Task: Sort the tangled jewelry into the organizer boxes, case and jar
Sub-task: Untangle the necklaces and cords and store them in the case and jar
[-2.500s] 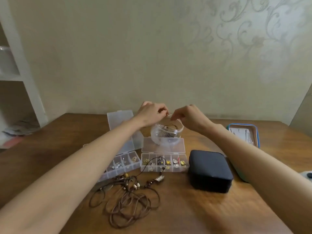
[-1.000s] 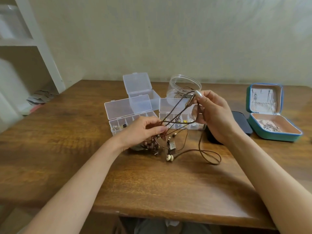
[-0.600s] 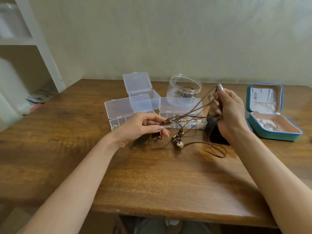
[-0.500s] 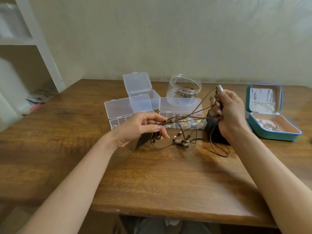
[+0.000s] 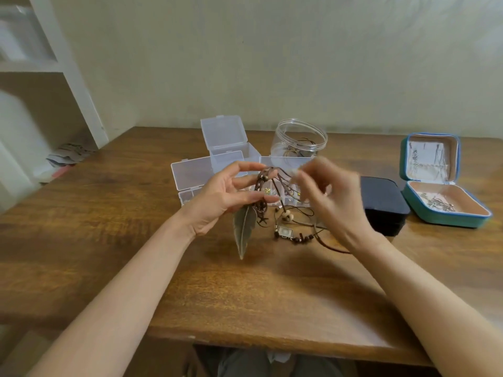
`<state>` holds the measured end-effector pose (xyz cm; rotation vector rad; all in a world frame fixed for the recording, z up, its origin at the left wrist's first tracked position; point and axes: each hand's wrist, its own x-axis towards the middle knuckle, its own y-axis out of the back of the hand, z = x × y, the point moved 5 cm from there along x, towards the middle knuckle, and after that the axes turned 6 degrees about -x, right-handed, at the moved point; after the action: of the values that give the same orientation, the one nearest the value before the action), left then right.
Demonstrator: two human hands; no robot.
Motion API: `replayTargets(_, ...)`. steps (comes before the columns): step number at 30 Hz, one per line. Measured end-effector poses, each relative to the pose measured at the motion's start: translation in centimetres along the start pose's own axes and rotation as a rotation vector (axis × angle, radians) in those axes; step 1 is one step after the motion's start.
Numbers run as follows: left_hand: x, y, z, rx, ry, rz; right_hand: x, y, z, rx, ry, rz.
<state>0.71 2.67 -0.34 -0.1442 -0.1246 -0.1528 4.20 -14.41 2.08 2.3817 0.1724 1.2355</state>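
The left hand (image 5: 224, 198) is raised above the table (image 5: 136, 240), thumb and fingers curled round a tangle of brown cords (image 5: 268, 183), from which a feather pendant (image 5: 244, 229) hangs down. The right hand (image 5: 333, 205) is blurred, its bent fingers at the top of the cords; whether it pinches them I cannot tell. Beads and a square pendant (image 5: 285, 232) trail onto the table between the hands. Behind stand three clear boxes (image 5: 221, 137) with lids open and a clear jar (image 5: 299, 140) with cords inside. To the right lie a black case (image 5: 385, 206) and, beside it, an open teal case (image 5: 442, 205)
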Motion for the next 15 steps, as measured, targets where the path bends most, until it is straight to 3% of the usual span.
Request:
replayTargets(3, 0.1, 0.4, -0.1, 0.018, -0.027, 0.069, -1.1, -2.6, -0.4, -0.107, -0.027, -0.18)
replayTargets(9, 0.3, 0.1, -0.3, -0.029, -0.037, 0.018, -1.8, -4.1, 0.4, -0.154, -0.111, -0.257)
replayTargets(15, 0.1, 0.2, 0.1, -0.137, -0.121, -0.019, -1.5, -3.9, 0.6, 0.092, -0.275, -0.254)
